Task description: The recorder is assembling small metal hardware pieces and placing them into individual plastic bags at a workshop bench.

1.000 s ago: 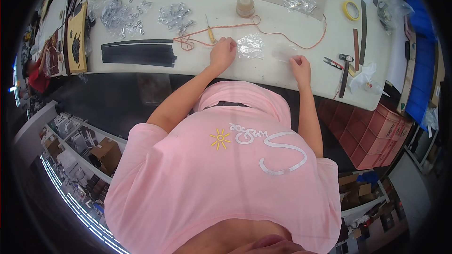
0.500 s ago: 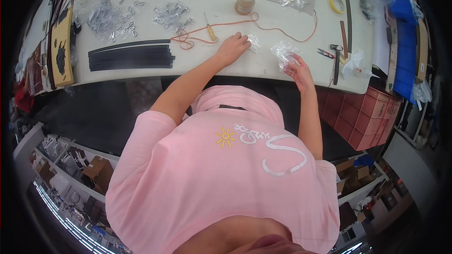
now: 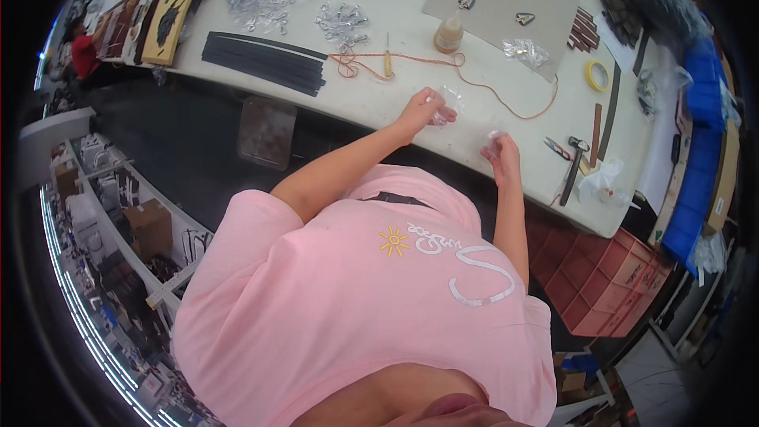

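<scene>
Currently the left hand [image 3: 421,114] is just above the near part of the white surface [image 3: 368,99], its fingers pinching a crumpled piece of clear plastic [image 3: 451,100] that sticks out past the fingertips. Near the table's front edge, the right hand [image 3: 504,158] has its fingers curled in, the tips pinching a thin clear film [image 3: 493,134]; the film is too faint to make out its shape. The hands are apart, with bare surface between them.

Beyond the hands, an orange cord [image 3: 528,118] loops across the surface, passing beside an amber bottle [image 3: 448,35] and a yellow-handled awl [image 3: 388,67]. Black strips [image 3: 263,63] lie to the left, with a heap of metal clasps [image 3: 342,24] behind them. Small clear packets [image 3: 524,51] lie on a grey board [image 3: 490,25]. Toward the right are a hammer [image 3: 572,174] and red-handled pliers [image 3: 558,149], close together.
</scene>
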The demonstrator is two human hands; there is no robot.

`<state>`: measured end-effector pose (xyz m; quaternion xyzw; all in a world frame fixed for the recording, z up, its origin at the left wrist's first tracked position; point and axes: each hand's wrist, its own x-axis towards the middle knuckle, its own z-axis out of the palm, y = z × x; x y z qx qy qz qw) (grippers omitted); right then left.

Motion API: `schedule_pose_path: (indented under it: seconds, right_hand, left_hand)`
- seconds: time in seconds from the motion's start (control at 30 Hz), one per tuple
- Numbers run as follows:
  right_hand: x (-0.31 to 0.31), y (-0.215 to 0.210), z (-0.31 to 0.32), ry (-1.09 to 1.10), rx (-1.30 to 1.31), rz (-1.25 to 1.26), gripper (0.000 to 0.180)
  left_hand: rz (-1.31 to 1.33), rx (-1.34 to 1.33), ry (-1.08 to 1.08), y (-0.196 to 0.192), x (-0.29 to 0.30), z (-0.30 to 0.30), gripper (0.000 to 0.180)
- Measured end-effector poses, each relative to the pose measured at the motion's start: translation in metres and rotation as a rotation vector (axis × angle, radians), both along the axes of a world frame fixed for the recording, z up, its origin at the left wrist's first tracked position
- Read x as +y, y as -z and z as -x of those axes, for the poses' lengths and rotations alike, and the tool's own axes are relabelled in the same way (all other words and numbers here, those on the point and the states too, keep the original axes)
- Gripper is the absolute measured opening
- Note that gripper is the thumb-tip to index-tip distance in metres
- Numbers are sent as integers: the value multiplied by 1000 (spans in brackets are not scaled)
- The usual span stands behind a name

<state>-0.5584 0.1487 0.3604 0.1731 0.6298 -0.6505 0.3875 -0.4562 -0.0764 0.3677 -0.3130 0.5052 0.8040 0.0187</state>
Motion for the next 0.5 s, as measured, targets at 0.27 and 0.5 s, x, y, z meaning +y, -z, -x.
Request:
schedule_pose_path:
  seconds: [0.27,0.5]
  right_hand:
    - [-36,21,21,-241,89,-48,23]
    - [-133,-43,-30,-616,213,39,40]
  left_hand:
    - [-277,-160,-374,-15,21,-56,16]
    - [-403,-87,-714,-17,-21,-122,25]
